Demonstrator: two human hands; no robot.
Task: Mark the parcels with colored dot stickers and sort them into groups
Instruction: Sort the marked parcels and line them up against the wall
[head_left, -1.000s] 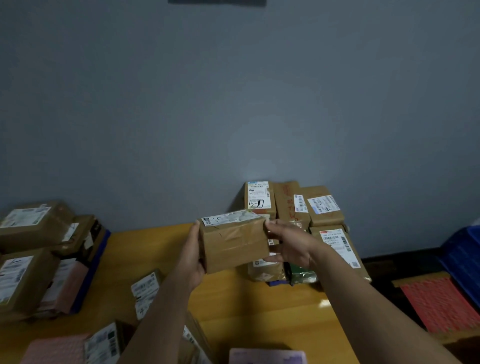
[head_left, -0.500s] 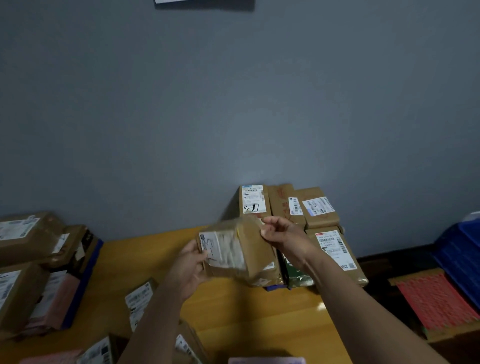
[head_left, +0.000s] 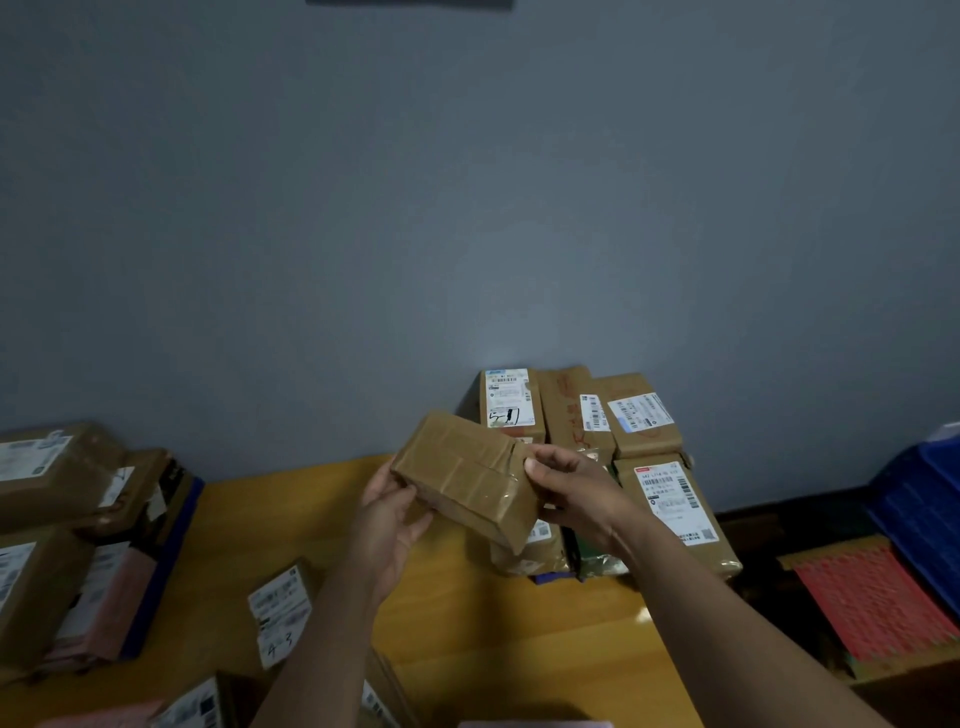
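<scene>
Two hands hold one taped brown parcel (head_left: 465, 480) tilted above the yellow bench (head_left: 467, 613): left hand (head_left: 387, 525) grips its lower-left end, right hand (head_left: 569, 486) its right end.

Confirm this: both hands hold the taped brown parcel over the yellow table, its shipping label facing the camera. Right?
Wrong on the label. The head view shows the left hand and the right hand holding the taped brown parcel over the yellow table, but a plain taped side faces the camera; no shipping label shows.
</scene>
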